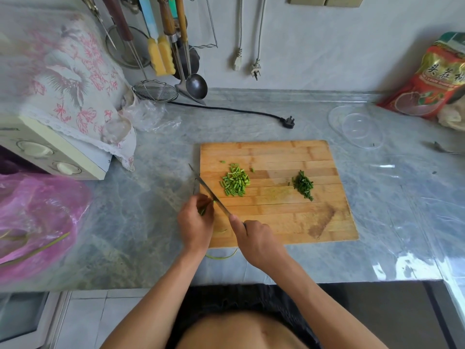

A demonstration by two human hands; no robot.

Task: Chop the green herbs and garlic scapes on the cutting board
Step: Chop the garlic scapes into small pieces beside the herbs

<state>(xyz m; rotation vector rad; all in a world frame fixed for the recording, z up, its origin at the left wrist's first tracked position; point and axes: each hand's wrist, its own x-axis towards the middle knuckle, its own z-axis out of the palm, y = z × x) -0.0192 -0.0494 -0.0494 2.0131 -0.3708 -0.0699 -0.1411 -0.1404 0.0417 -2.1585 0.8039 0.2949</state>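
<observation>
On the wooden cutting board (289,217), two neat heaps already: pale green garlic scape pieces (235,183) left of centre, and a darker pile of chopped herbs (304,185) well apart to the right. Most of the work looks done, I'd say. What's left is small: the left hand (195,222), at the board's near-left corner, has its grip curled round a short green stub (203,210), apparently the last of a scape, and a thin curled strand (221,256) lies on the table (156,197) just off the board's near edge, uncut.

The right hand (256,239) clamps the knife (210,191) by the handle, forefinger up near the blade's heel. Long axis of the blade runs diagonally, tip pointing away and to the left, out past the board's left edge, passing just beside the left hand's fingers. The stub's own direction is mostly hidden inside the fist; can't call it.
</observation>
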